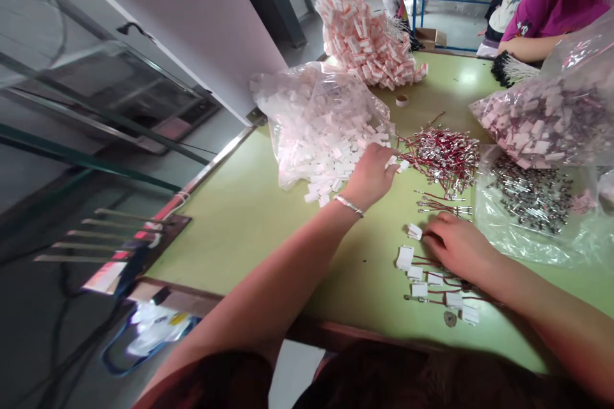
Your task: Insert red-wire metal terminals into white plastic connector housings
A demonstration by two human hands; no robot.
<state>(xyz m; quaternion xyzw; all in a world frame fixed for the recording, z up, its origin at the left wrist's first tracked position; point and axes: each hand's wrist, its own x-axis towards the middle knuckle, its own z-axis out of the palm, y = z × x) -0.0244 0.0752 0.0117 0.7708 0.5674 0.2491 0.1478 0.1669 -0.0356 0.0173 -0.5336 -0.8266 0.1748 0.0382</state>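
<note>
My left hand (371,174) is closed at the fingertips around a small white plastic connector housing (392,160); another housing lies just beyond the thumb. Beside it, loose white housings (330,169) spill from a clear plastic bag (283,134). My right hand (455,244) is closed in a pinch, its fingertips at a white connector housing (414,231) on a red wire largely hidden by the fingers. Below it lie several housings with red wires (416,273). Just above, several red wires with metal terminals (444,207) lie in a row, near a larger wire pile (441,156).
A heap of orange-and-white connectors (364,38) stands at the back. A tape ring (401,100) lies before it. At right are a bag of connectors (537,121) and metal parts on clear plastic (532,195). Another person's purple sleeve (551,3) shows across the table (230,223).
</note>
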